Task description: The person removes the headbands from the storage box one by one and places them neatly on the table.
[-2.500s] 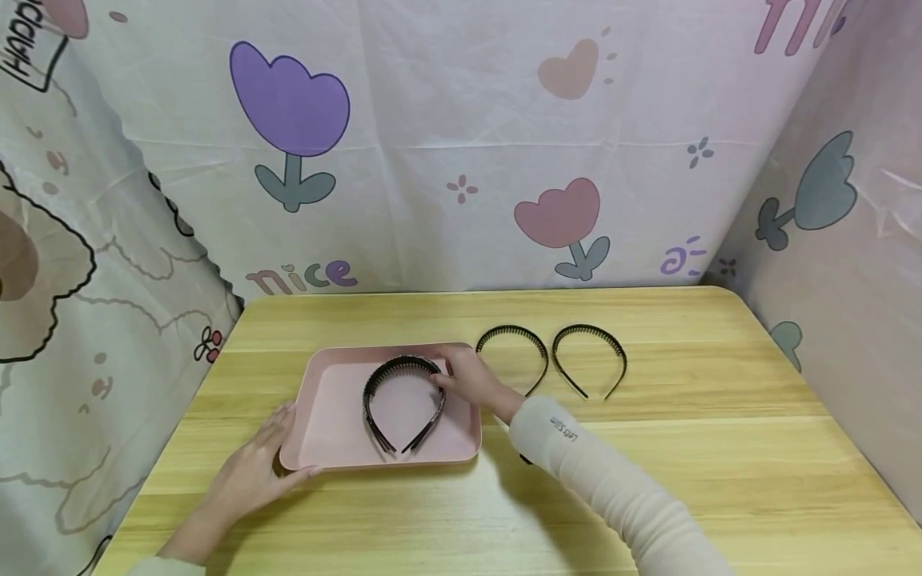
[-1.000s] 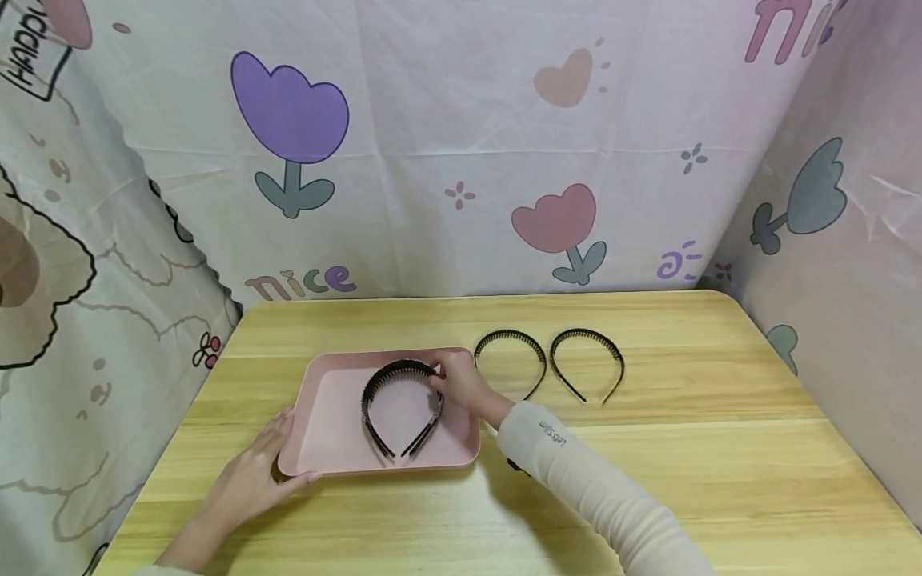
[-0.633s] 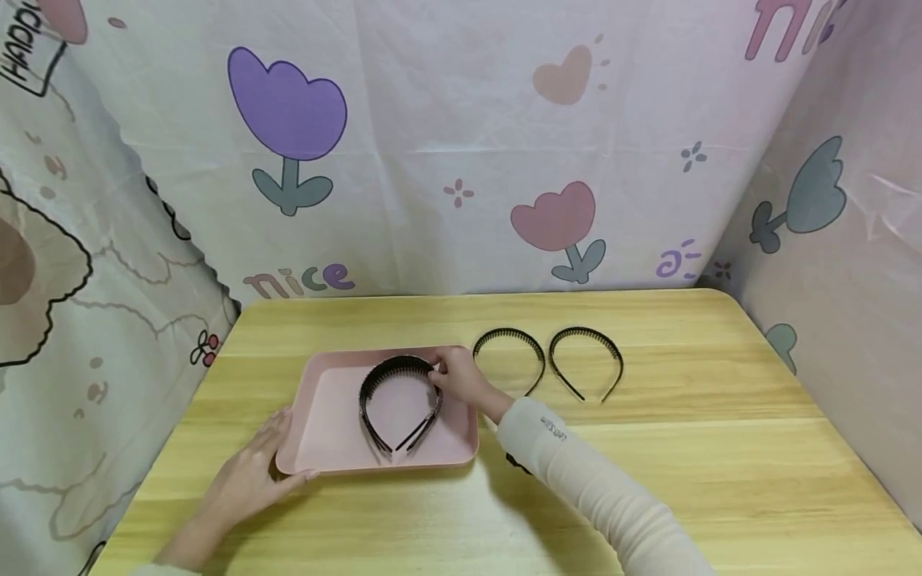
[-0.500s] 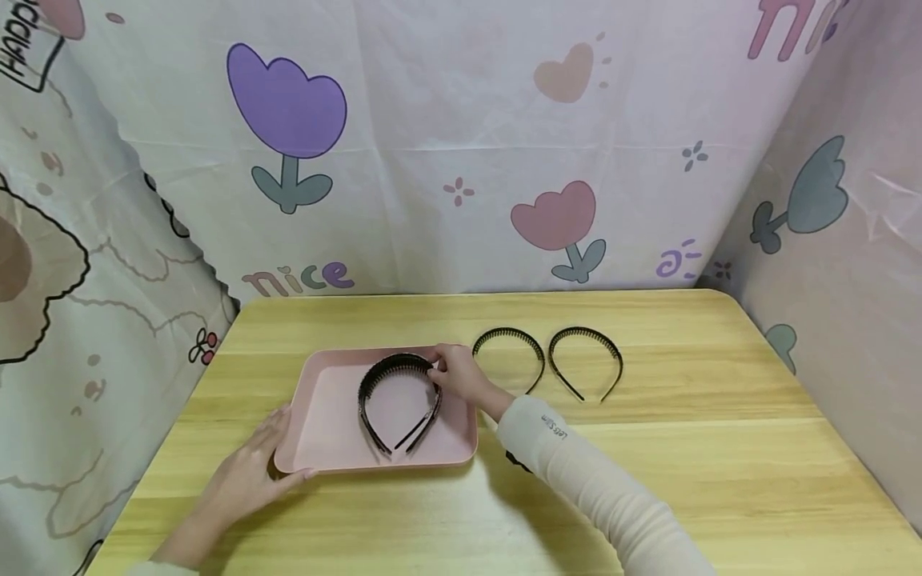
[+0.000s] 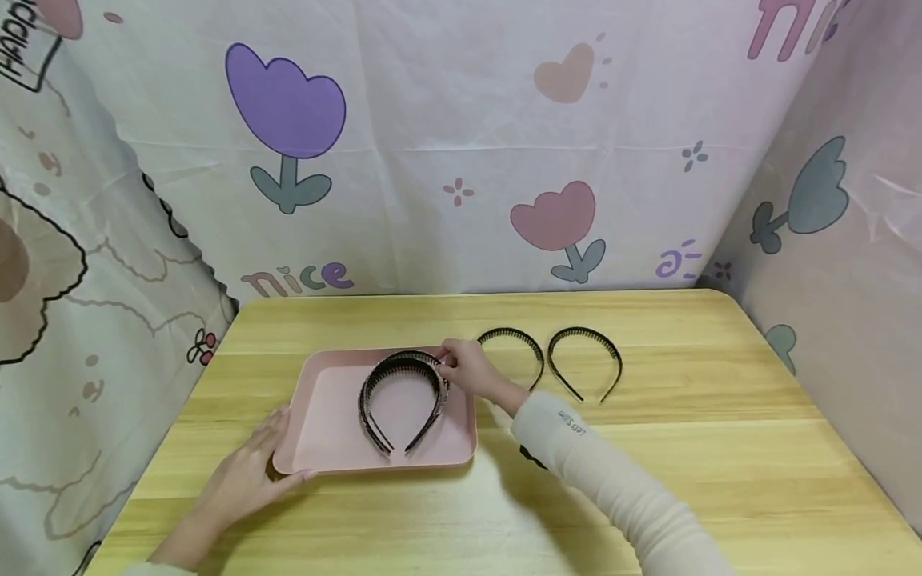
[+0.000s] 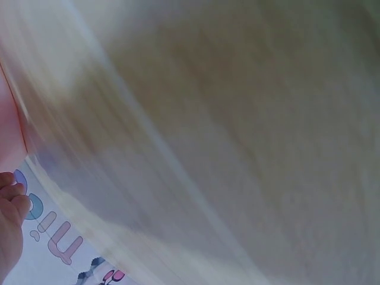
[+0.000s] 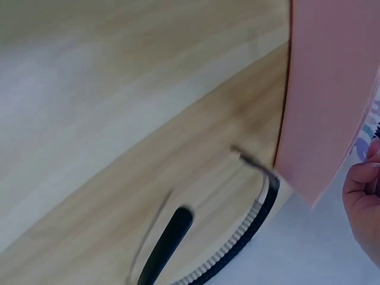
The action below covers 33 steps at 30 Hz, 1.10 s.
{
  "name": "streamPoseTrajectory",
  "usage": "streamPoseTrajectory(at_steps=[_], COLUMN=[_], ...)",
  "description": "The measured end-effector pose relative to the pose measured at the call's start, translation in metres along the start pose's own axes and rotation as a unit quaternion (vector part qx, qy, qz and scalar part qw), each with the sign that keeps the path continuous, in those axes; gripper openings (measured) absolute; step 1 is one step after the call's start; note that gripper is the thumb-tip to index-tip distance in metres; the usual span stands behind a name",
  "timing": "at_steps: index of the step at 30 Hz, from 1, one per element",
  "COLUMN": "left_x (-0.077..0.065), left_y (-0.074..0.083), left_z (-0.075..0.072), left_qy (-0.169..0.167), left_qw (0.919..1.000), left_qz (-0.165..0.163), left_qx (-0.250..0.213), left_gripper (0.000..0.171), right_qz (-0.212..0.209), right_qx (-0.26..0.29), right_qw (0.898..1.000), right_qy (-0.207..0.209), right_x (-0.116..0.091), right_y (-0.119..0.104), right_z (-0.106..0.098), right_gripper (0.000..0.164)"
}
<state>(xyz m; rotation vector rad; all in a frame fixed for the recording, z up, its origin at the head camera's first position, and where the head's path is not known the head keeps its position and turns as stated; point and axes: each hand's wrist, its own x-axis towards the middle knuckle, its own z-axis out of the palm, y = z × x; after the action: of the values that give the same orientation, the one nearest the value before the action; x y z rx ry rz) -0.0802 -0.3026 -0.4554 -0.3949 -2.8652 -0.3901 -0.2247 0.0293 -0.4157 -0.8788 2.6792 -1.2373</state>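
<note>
Inside the pink tray [image 5: 324,416] lies a stack of black toothed headbands [image 5: 400,366]. My right hand [image 5: 477,373] pinches one headband [image 5: 419,354] by its upper right side; it overlaps the stack, shifted a little up and right. In the right wrist view the right hand [image 7: 363,202] shows at the right edge, with its thumb and fingers together. At the tray's front left corner, my left hand [image 5: 248,468] touches it with fingers along the left side and thumb along the front rim. Its fingers [image 6: 12,193] barely show in the left wrist view.
Two more black headbands, one behind my right wrist [image 5: 542,360] and one farther right [image 5: 618,352], lie on the wooden table [image 5: 684,472]. A patterned cloth [image 5: 432,96] hangs behind the table and along both sides.
One headband has shifted in the tray, first slightly left, then up and right with my right hand, apart from the stack's outline. My left hand has stayed at the tray corner.
</note>
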Motion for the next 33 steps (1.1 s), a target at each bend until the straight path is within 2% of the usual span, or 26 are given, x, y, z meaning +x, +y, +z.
streamPoseTrajectory(at_steps=[5, 15, 21, 33], left_x=[-0.002, -0.001, -0.001, -0.002], left_y=[-0.001, -0.003, -0.003, -0.002], left_z=[-0.001, -0.001, 0.001, 0.001], left_qy=[0.007, 0.013, 0.012, 0.009], left_qw=[1.0, 0.9999, 0.9999, 0.9999], left_qz=[0.001, 0.007, 0.005, 0.0], left_qx=[0.0, 0.0, -0.002, -0.005], left_gripper=[0.097, 0.098, 0.099, 0.1], right_qz=[0.013, -0.016, -0.027, -0.001], right_qx=[0.009, -0.015, -0.02, -0.025], right_qw=[1.0, 1.0, 0.999, 1.0], right_qy=[-0.014, 0.009, 0.004, 0.017], right_x=[-0.005, -0.015, -0.024, -0.037], right_y=[0.003, 0.019, 0.024, 0.044], right_z=[-0.013, -0.038, -0.051, -0.067], right_gripper=[0.014, 0.014, 0.011, 0.013])
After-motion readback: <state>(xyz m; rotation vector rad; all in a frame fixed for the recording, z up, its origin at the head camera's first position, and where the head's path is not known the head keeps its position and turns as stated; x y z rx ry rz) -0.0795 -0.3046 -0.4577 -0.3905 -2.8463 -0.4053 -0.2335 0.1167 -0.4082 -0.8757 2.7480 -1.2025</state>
